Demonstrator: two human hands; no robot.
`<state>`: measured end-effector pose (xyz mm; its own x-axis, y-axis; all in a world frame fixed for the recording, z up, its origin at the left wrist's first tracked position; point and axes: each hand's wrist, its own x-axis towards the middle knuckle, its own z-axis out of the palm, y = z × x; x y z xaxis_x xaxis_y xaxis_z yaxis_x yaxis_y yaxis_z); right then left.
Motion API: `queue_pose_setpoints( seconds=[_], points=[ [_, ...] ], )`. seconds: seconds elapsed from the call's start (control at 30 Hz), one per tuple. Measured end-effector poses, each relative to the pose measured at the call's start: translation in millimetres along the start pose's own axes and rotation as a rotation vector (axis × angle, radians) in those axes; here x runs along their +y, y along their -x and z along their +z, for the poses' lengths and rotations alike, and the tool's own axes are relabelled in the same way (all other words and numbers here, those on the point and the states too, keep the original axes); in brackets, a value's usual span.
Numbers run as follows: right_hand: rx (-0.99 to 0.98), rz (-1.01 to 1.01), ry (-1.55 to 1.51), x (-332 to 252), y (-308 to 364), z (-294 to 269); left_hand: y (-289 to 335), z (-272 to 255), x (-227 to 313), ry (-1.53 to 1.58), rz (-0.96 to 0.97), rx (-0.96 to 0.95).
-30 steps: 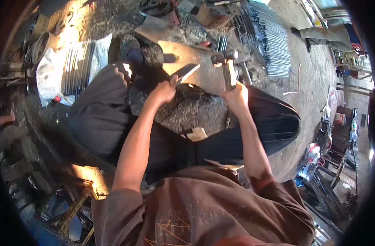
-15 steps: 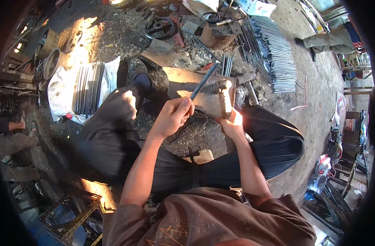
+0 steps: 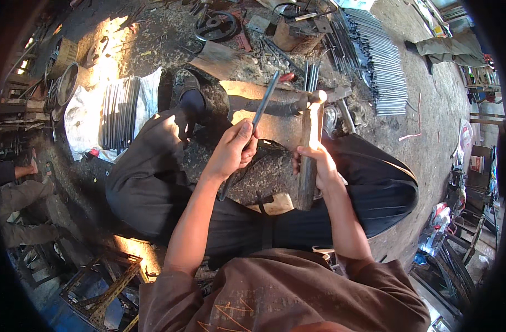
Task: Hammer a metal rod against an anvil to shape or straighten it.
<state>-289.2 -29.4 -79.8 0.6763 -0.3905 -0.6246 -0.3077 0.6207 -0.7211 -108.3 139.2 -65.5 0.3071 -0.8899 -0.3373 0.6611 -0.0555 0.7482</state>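
Observation:
My left hand [image 3: 235, 150] is closed round a dark metal rod [image 3: 267, 97], which slants up to the right and sticks out below the fist. In my right hand [image 3: 320, 165] is a hammer [image 3: 308, 133], gripped partway along its wooden handle. The hammer's head is at the far end, in bright sun. Beneath both hands' tools lies a sunlit metal sheet [image 3: 275, 128] between my legs. Just beyond the hammer head, a few short rods [image 3: 311, 76] stand together. A second hammer [image 3: 346, 113] rests to the right of the sheet.
A pale sack [image 3: 79, 124] at left carries a row of dark rods [image 3: 119, 113]. At far right is a large stack of rods [image 3: 381, 72]. A spoked wheel [image 3: 215, 26] and scrap metal lie ahead. Other people's legs [image 3: 455, 51] show at right and left [image 3: 23, 196].
The rod in my left hand now tilts more steeply, with its lower end showing below the fist. My right hand now grips farther up the handle, exposing its lower part.

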Motion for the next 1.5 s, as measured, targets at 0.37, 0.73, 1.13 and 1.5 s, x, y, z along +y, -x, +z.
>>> queue_pose_setpoints(
  seconds=[0.37,0.73,1.13,1.5],
  points=[
    [-0.362,0.183,-0.734,19.3,-3.7,-26.4,-9.3,-9.9,-14.4,-0.530,0.131,0.175],
    [-0.095,-0.154,0.135,5.2,5.5,4.6,-15.4,-51.6,-44.0,-1.072,-0.225,0.279],
    [-0.152,0.021,0.082,-14.6,11.8,24.4,-19.4,-58.4,-55.2,-1.335,-0.293,0.350],
    [-0.111,-0.196,0.297,-28.3,25.8,45.7,-14.5,-76.0,-75.2,-1.492,0.091,0.257]
  ],
)
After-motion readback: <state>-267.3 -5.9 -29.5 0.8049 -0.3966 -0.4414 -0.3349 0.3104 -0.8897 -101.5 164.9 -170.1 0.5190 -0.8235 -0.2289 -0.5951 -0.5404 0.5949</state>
